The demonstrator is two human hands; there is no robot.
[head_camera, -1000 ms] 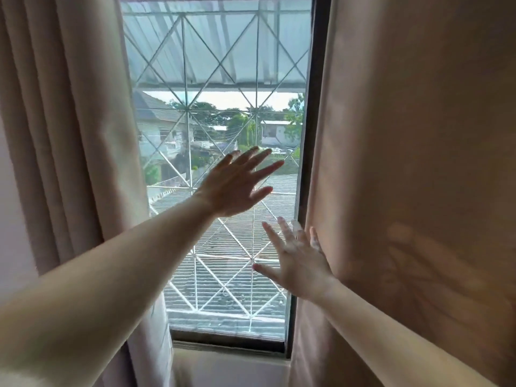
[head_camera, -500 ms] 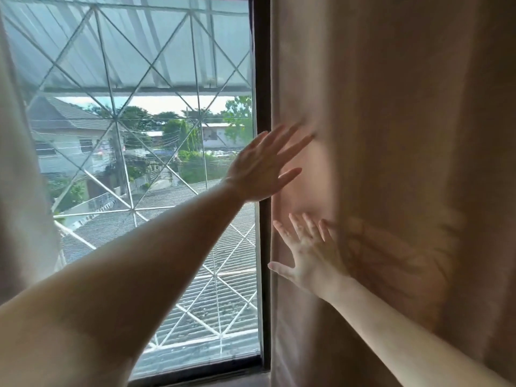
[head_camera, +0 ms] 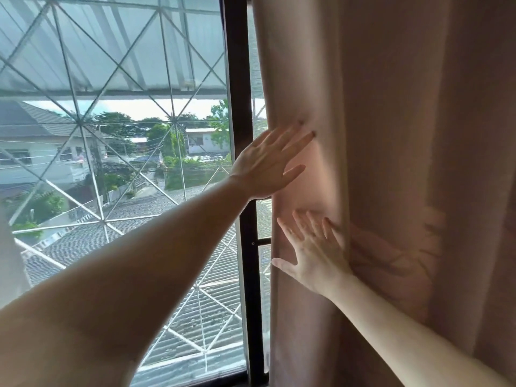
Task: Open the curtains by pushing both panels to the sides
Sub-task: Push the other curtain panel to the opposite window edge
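Both flat, open palms, left hand (head_camera: pixel 268 163) above right hand (head_camera: pixel 315 255), press the right curtain panel (head_camera: pixel 391 135) without gripping; its edge has slid past the dark window frame (head_camera: pixel 237 79), uncovering a sliver of the next pane, so opening likely continues.

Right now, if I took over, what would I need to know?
Left hand: open, flat, fingers pressing the right curtain panel's inner edge.
Right hand: open, flat on the same panel, lower down.
Done: window on the left is uncovered; only a sliver of the left panel shows at the frame edge.
Left: push the right panel further right; it covers the window past the dark frame post.
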